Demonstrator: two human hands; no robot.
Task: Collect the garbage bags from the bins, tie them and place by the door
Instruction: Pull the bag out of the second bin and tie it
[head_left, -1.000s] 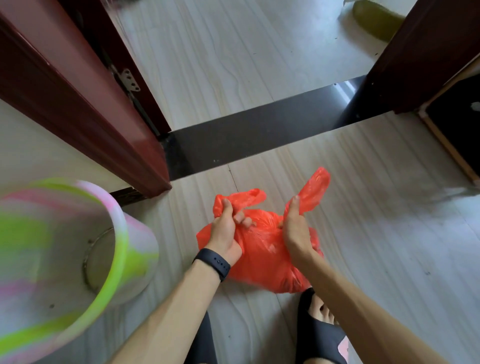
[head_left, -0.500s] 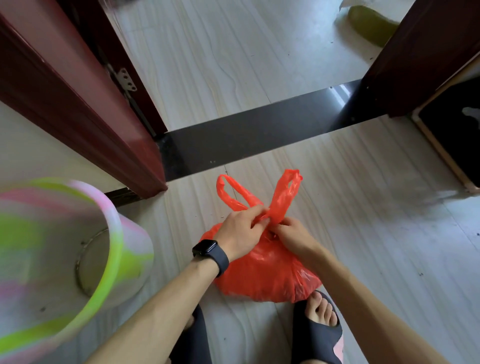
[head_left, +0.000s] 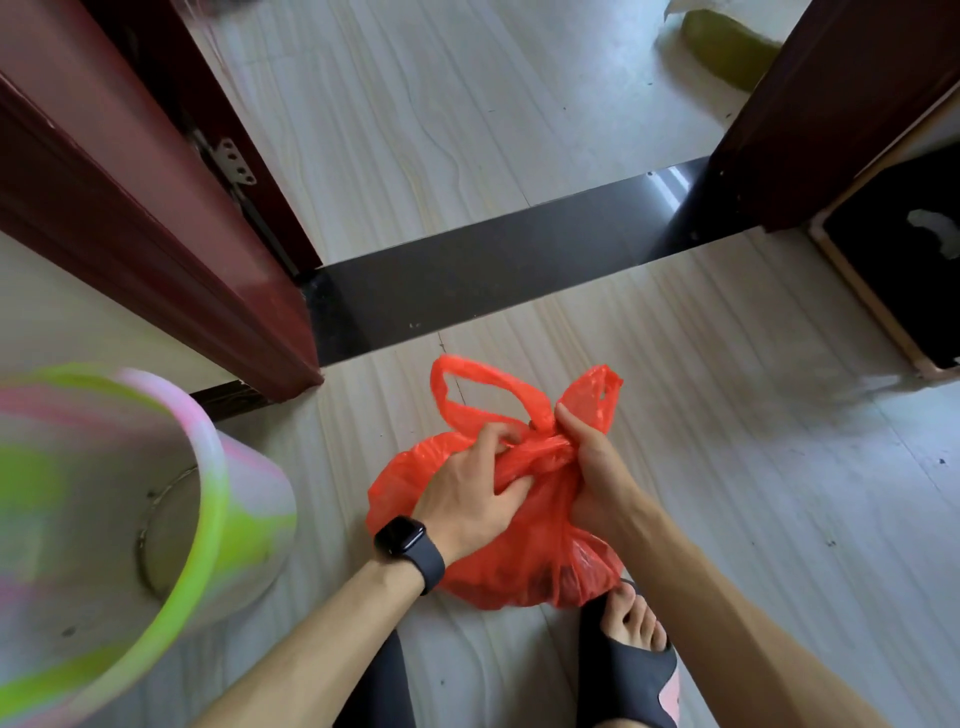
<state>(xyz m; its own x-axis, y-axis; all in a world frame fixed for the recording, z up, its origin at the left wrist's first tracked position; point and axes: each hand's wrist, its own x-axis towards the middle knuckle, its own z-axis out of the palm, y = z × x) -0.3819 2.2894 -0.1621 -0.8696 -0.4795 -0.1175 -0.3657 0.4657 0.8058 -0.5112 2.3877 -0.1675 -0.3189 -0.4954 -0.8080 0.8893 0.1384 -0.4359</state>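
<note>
Black watch (head_left: 408, 545), dark slipper (head_left: 623, 673)

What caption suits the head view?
Left hand and right hand grip the neck of the red garbage bag on the floor by the threshold.

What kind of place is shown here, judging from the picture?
Most likely a home, at an interior doorway. A dark red door frame stands over a black threshold strip that crosses the pale wood-look floor, and a pink-and-green plastic bin stands beside a red garbage bag.
</note>
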